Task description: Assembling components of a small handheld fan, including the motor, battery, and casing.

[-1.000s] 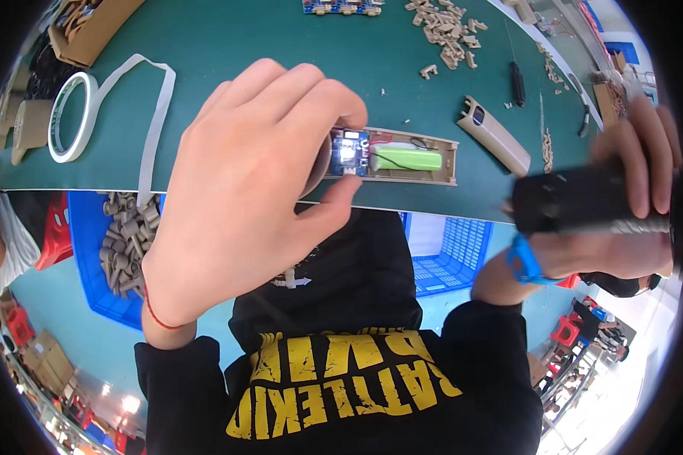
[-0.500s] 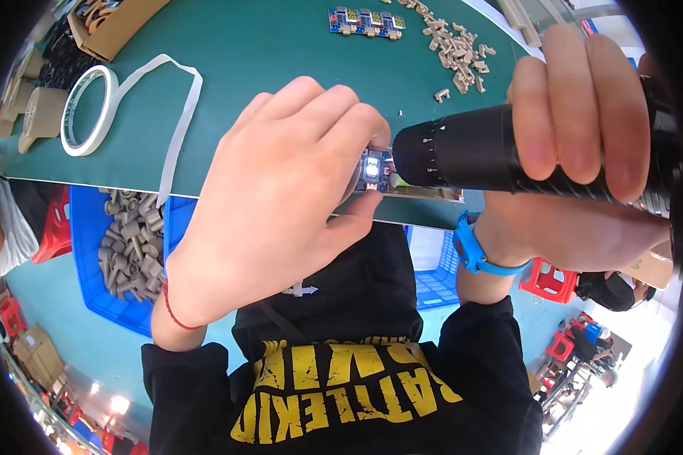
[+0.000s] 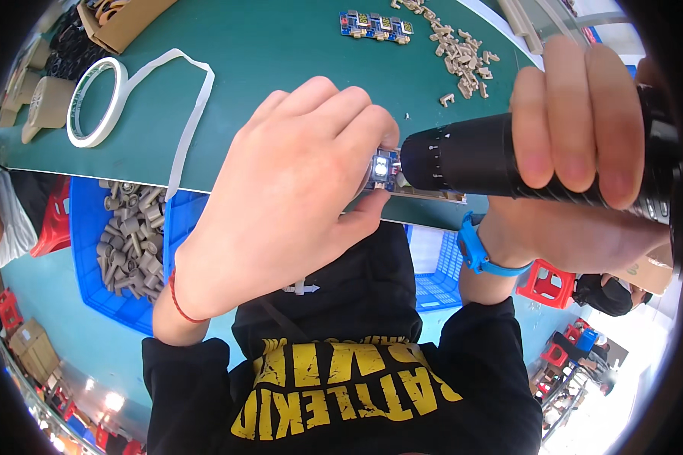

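Observation:
My left hand (image 3: 303, 174) is closed, thumb and forefinger pinching a small blue circuit board (image 3: 383, 171) near the table's front edge. A bright white glow shows on that board, and part of it lies hidden behind my fingers. In my right hand (image 3: 580, 121) is a black electric screwdriver (image 3: 470, 152), held level with its tip end pointing left at the board. The nose of the tool meets or nearly meets the board; the bit itself I cannot make out clearly. Farther back on the green table lie several joined blue boards with small displays (image 3: 376, 27).
Small beige plastic clips (image 3: 463, 61) lie heaped at the back right. A white tape roll (image 3: 97, 102) stands at left with a strip trailing over the edge. A cardboard box (image 3: 129, 23) sits behind it. Below, a blue bin (image 3: 114, 296) holds grey plastic parts.
The whole view has shifted slightly, so the table things appear a little to the right and lower. Both hands keep their hold on the board and the screwdriver.

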Demonstrator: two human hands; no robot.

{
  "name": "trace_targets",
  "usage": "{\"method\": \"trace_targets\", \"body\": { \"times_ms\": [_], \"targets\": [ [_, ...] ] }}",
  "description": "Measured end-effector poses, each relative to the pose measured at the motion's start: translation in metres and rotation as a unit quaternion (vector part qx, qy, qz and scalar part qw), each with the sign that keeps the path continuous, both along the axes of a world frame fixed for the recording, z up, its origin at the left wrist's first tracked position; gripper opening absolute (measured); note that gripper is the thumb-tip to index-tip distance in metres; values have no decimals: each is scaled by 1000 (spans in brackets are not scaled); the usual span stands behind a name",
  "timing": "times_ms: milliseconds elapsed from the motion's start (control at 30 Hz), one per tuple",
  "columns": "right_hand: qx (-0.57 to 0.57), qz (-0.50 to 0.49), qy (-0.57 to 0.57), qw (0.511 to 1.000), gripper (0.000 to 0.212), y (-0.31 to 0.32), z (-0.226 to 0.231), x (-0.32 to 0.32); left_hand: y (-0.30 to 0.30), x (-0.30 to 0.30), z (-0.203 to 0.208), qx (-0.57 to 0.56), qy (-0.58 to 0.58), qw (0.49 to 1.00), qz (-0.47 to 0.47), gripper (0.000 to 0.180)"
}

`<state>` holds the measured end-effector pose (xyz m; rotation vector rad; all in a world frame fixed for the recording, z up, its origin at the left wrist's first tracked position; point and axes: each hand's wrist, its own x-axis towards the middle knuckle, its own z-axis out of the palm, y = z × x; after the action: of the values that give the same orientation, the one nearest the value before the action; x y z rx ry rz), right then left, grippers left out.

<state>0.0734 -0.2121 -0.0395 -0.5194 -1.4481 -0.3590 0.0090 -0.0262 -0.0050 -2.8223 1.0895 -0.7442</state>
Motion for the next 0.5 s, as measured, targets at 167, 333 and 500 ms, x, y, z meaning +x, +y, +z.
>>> {"method": "trace_targets", "body": {
  "times_ms": [167, 333, 500],
  "targets": [
    [41, -14, -7, 999, 62, -2, 0, 3, 1, 2, -5, -10, 3, 1000, -7, 40],
    [-36, 36, -44, 998, 74, -9, 5, 16, 2, 4, -6, -10, -3, 1000, -10, 40],
    [-49, 40, -48, 997, 72, -11, 8, 18, 1, 3, -1, 5, -8, 1000, 2, 40]
  ]
}}
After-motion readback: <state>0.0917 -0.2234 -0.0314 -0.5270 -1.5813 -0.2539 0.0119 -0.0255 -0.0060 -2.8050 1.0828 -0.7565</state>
